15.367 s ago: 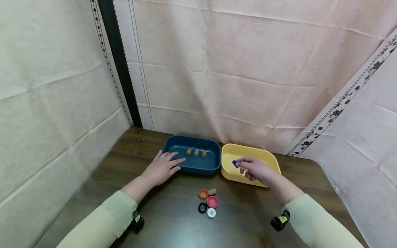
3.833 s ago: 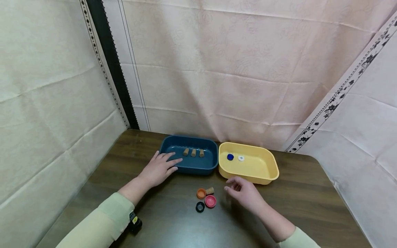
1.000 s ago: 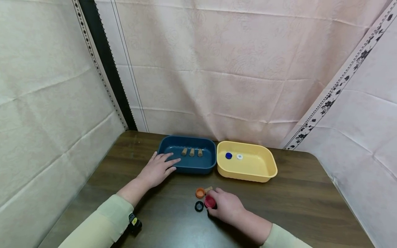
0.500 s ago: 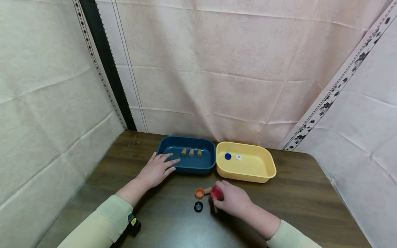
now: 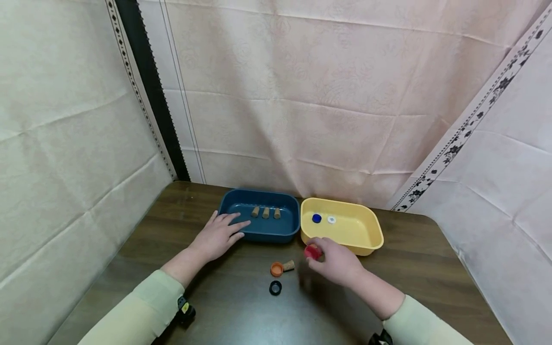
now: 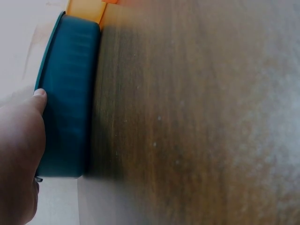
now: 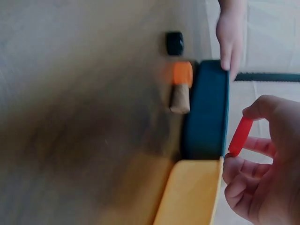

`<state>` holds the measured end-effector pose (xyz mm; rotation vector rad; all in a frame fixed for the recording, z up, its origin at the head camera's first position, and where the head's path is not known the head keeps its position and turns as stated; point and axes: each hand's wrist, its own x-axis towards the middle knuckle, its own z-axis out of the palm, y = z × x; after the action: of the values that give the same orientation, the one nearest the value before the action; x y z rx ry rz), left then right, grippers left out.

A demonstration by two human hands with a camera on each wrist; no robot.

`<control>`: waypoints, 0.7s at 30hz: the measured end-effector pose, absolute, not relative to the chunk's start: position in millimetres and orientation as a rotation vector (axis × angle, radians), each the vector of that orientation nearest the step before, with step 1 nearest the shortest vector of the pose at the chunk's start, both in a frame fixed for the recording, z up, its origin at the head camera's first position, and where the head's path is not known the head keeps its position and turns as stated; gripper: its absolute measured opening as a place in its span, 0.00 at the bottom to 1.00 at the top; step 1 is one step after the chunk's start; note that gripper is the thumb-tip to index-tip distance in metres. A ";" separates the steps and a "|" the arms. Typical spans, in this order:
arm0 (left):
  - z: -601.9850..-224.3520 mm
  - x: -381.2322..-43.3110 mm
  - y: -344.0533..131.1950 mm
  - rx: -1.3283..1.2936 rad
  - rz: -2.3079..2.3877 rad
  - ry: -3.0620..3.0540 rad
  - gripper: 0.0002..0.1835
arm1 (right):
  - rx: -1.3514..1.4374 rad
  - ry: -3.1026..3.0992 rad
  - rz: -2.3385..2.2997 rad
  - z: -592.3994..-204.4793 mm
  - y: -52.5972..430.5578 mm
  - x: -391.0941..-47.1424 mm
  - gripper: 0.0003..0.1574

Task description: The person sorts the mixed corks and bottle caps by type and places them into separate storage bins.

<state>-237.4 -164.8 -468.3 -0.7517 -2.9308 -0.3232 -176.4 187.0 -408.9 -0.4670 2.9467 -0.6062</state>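
Note:
My right hand [image 5: 338, 262] pinches a red bottle cap [image 7: 241, 136] between thumb and fingers. It is raised near the front left corner of the yellow tray [image 5: 360, 239]. With fingers spread, my left hand [image 5: 217, 237] rests on the near left rim of the dark blue tray [image 5: 276, 237]; its thumb lies along the outer rim in the left wrist view. Three corks [image 5: 266, 213] lie in a row in the blue tray. Inside the yellow one are a blue cap [image 5: 316, 218] and a white cap [image 5: 331, 219].
In front of the trays, an orange cap [image 5: 277, 269] lies against a cork [image 5: 289, 265], and a black cap [image 5: 275, 288] sits nearer me. Both trays stand side by side at the back of the wooden table [image 5: 233, 306], before a cloth backdrop [image 5: 284, 120].
The white cap went from the table into the yellow tray, beside the blue cap. Over the last second my right hand lifted the red cap towards that tray. My left hand stayed put.

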 end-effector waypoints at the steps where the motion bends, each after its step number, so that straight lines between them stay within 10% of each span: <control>1: -468.2 -237.2 -164.8 -0.750 -0.321 -2.931 0.25 | -0.441 2.937 -0.630 -406.2 189.0 -178.6 0.25; 21: -467.5 -238.1 -165.1 -0.744 -0.308 -2.950 0.25 | -0.192 2.456 -1.160 -385.8 241.7 -237.6 0.19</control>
<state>-238.1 -165.1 -467.5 -0.7440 -2.9505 -0.3077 -237.6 241.7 -385.8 -0.1919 2.4562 -1.1603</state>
